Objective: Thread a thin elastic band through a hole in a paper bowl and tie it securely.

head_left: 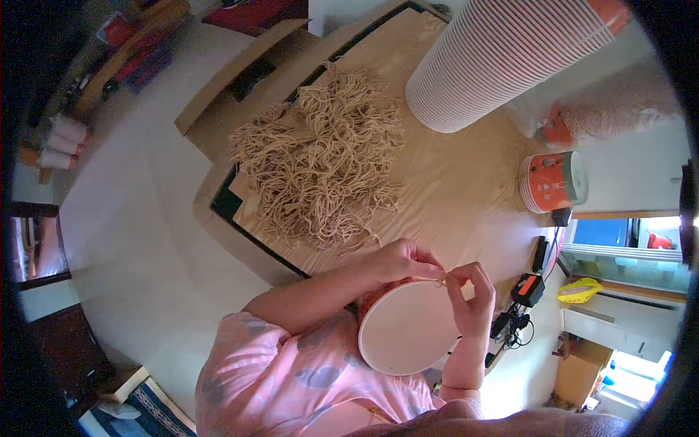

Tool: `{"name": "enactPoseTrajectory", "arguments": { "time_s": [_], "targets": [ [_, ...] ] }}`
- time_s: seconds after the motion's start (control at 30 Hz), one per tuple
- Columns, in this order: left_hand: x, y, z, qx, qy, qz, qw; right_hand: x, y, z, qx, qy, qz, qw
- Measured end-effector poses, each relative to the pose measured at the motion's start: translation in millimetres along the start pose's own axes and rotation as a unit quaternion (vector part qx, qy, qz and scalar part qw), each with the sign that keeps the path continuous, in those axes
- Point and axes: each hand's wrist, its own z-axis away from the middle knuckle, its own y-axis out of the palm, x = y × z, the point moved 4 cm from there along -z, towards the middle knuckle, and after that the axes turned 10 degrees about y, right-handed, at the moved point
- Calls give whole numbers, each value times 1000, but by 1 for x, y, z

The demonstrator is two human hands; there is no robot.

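The wooden table (pixel 455 193) offers bare room right of the tan string heap (pixel 328 153), which lies near its dark-trimmed left edge; between the forearms (pixel 320 289), the orange-sided paper tub (pixel 408 328) is best kept steady while left hand (pixel 405 261) and right hand (pixel 473 295) pinch at its rim, apparently on a thin strand (pixel 442 281)

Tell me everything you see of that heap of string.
The heap of string looks like thin beige cord or twine: many loose, wavy, tangled strands. It lies spread across the wood-grain tabletop, partly hiding its dark left edge, with stray ends at the fringes. The left hand is close by; contact is unclear.
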Motion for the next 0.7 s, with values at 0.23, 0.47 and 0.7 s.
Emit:
{"name": "enactPoseTrajectory", "arguments": {
  "time_s": [0.23, 0.47, 0.7],
  "targets": [
    [-9, 2, 1, 7, -20, -4, 1000, 4, 1, -1, -5, -24, -18, 1000],
    [1, 0, -3, 13, -5, 28, 1000, 12, -5, 1, -30, -145, 67, 987],
    [-3, 1, -2, 4, -6, 47, 999, 14, -4, 0, -50, -182, 143, 972]
  ]
}}
